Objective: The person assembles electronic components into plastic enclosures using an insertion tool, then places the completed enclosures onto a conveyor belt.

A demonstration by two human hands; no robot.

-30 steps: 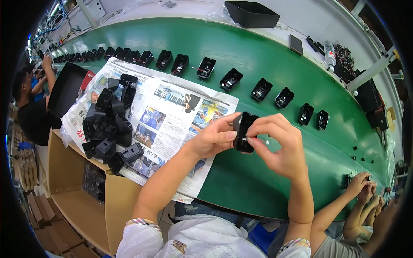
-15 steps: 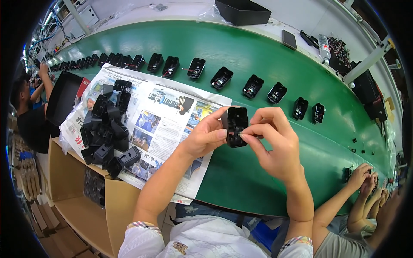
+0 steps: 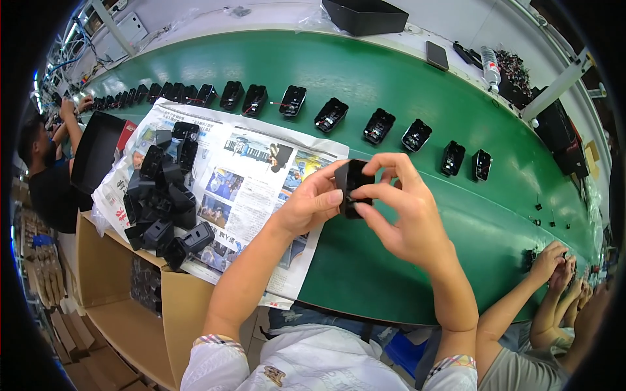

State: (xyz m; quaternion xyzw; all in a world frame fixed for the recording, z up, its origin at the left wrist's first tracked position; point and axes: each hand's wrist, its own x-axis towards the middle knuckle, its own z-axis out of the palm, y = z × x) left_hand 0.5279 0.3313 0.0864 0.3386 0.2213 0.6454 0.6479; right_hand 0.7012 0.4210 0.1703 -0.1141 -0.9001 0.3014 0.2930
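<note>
My left hand grips a small black plastic casing by its side, its open face tilted toward my right hand. The thumb lies along the near edge. My right hand is at the casing's opening, with thumb and index finger drawn together inside it and another finger at the upper rim. Whatever sits between those fingertips is hidden. Both hands are above the green bench, beside a newspaper sheet. On that sheet lies a heap of similar black casings.
A curved row of open black casings, some with red wires, runs along the bench beyond my hands. An open cardboard box stands lower left. Co-workers' hands are at right; another person sits far left. A phone lies behind.
The casing has turned and tilted in my left hand. My right fingers have moved from its lower right edge up into the opening, and the hand is more spread over it.
</note>
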